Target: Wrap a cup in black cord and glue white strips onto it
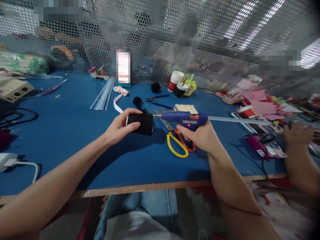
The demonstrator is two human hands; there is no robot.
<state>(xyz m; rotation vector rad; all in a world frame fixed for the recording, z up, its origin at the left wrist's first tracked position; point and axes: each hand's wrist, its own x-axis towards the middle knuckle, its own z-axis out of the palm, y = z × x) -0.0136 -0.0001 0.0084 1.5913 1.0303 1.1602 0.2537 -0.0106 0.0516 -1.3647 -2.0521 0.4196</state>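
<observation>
My left hand [122, 125] is wrapped around a black cylinder [143, 124], which lies sideways above the blue table; its left rim is white. In my right hand [198, 133] is a blue hot glue gun [176, 117] with an orange part and a small lit red light. Its metal nozzle points left and meets or nearly meets the cylinder's right end; whether they touch I cannot tell. A long clear glue stick [237, 119] sticks out of the back of the gun. Beneath the gun lie scissors [178, 145] with yellow and red handles.
Blue pliers [160, 100], black pompoms [155, 87], glue sticks [102, 95] and white ribbon [117, 103] lie behind my hands. Paper cups [176, 79] stand farther back near a perforated metal screen [150, 40]. At right, another person's hand [298, 133] is near a purple device [262, 146].
</observation>
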